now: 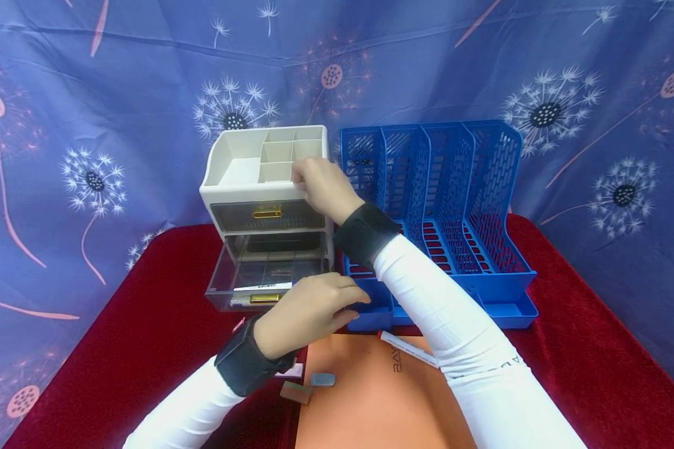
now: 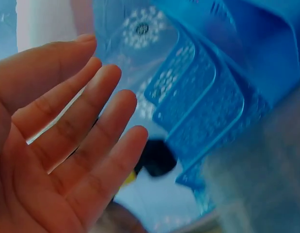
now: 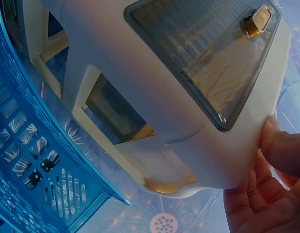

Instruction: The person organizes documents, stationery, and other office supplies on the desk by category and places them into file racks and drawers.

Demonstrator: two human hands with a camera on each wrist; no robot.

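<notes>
A white desk organizer [image 1: 241, 171] stands at the back of the table, its top split into compartments. My right hand [image 1: 326, 187] grips the organizer's top front rim near the right corner. In the right wrist view the thumb [image 3: 285, 150] is at that edge and the other fingers are curled beside it. The clear lower drawer [image 1: 224, 274] is pulled out, with a white pen-like item [image 1: 263, 287] inside. My left hand [image 1: 314, 305] hovers by the drawer's front right corner, fingers extended and holding nothing; the left wrist view shows its bare palm [image 2: 48, 184].
A blue file rack [image 1: 444, 187] stands right of the organizer. In front lie an orange sheet [image 1: 371, 399], a white marker with a red cap [image 1: 410, 349], a grey-blue block [image 1: 322, 379], a brownish block [image 1: 296, 393] and a pink item [image 1: 292, 370]. Red cloth [image 1: 146, 299] covers the table.
</notes>
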